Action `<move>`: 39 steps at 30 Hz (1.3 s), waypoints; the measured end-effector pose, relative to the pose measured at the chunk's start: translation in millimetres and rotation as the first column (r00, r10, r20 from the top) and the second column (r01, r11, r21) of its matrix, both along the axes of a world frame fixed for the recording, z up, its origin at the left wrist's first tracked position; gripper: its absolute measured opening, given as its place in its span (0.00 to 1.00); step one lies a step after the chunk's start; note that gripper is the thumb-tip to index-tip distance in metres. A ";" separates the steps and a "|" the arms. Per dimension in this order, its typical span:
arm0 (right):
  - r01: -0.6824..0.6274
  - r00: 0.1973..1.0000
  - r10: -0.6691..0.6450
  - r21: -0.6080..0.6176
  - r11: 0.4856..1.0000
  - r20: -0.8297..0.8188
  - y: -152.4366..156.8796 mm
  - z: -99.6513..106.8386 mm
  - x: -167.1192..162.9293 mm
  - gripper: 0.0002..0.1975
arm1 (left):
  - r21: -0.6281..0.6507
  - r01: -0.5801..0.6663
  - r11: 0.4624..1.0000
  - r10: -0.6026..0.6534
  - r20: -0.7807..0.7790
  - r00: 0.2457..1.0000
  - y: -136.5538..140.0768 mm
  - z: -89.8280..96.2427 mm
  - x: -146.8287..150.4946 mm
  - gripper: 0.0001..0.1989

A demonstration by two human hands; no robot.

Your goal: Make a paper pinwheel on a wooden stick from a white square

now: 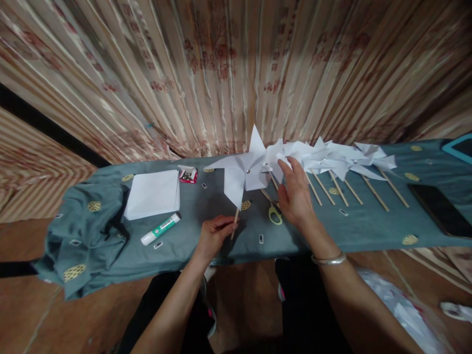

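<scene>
My left hand (217, 234) pinches the wooden stick of a white paper pinwheel (236, 171), whose four-pointed head faces up with a small metal pin at its centre. To the right, my right hand (295, 189) has its fingers apart over the near end of a row of finished-looking pinwheels (324, 157); whether the fingertips touch the paper I cannot tell. Their sticks point toward me. Yellow-handled scissors (275, 215) lie between my hands, partly under the right one.
Left on the green patterned cloth (236, 248) are a stack of white paper (153, 194), a glue stick (161, 229) and a small red box of metal pins (188, 174). A dark phone (440, 210) and a blue-edged device (460, 147) lie right. A curtain (236, 73) hangs behind.
</scene>
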State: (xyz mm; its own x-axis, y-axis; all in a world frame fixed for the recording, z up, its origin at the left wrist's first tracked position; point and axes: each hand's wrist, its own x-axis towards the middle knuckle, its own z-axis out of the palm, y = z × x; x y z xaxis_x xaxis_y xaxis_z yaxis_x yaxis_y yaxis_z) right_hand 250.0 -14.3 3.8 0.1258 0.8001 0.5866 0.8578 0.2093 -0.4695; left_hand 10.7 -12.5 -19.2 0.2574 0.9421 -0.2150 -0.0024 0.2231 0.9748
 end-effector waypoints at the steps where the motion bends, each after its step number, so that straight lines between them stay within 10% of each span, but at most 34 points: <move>1: -0.010 1.000 0.011 -0.032 0.999 0.017 1.0 -3.2 2.1 0.30 | 0.002 0.016 1.000 -0.016 -0.003 1.000 -0.4 -0.2 0.2 0.10; 22: -0.396 0.911 0.363 -0.170 0.902 -0.197 -10.1 -6.6 -39.3 0.19 | 0.043 -0.038 0.998 0.039 -0.014 0.999 2.6 -2.1 -3.9 0.11; 30: 0.011 0.996 -0.005 0.073 0.997 -0.088 -6.1 5.4 -6.3 0.22 | 0.054 0.058 0.997 -0.054 -0.068 0.996 1.1 -7.0 -7.4 0.12; 39: -0.043 0.998 0.041 0.027 0.999 0.050 0.0 -9.4 6.6 0.25 | 0.036 0.144 0.989 -0.142 -0.064 0.988 -1.6 -7.0 -4.0 0.13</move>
State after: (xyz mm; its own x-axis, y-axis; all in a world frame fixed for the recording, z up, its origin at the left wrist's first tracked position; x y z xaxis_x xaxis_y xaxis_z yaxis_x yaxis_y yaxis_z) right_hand 256.6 -14.3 -5.6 0.0630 0.7873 0.6134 0.8698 0.2581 -0.4205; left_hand 6.6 -14.1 -26.2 0.3778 0.9047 -0.1971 0.0867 0.1773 0.9803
